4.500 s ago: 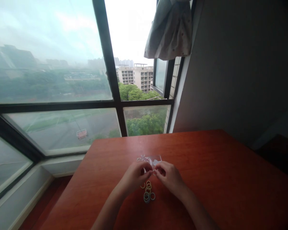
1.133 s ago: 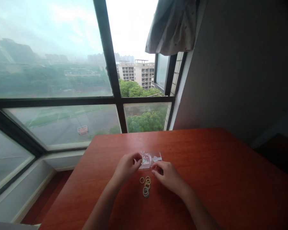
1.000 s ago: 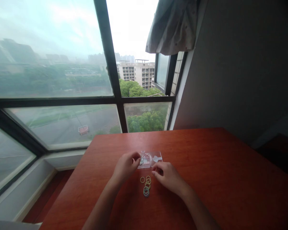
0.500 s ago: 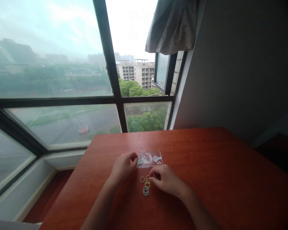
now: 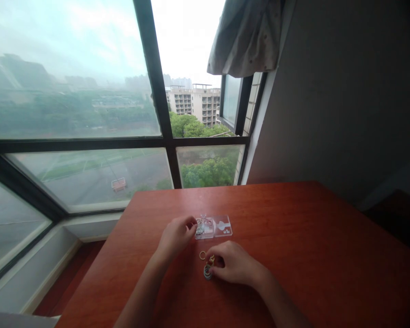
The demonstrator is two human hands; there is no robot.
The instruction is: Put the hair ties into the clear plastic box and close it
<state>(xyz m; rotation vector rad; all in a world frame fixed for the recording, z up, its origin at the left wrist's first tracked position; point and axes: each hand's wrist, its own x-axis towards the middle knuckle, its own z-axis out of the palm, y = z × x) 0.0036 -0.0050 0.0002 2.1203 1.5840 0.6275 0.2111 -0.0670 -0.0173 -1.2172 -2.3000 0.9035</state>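
Note:
A small clear plastic box [image 5: 208,233] lies opened on the table, with several thin rings inside its left part. Its transparent lid [image 5: 223,226], bearing a pale print, is folded out flat to the right. My left hand [image 5: 178,232] grips the box's left edge between thumb and fingers. In front of the box, my right hand [image 5: 230,262] curls its thumb and fingers around yellow rings [image 5: 211,260], which its fingers partly cover. Blue-green rings [image 5: 207,273] lie overlapping beside the right thumb. One pale yellow ring [image 5: 202,255] rests apart, just left of the right fingertips.
The reddish-brown wooden table [image 5: 294,228] spreads out around both hands. Beyond its far edge stands a dark-framed window [image 5: 167,141], with a grey curtain [image 5: 248,41] hanging at the upper right. A plain wall [image 5: 328,105] rises on the right.
My right hand has moved slightly left and towards me, over the yellow rings, covering part of them. My left hand and the box stay where they were.

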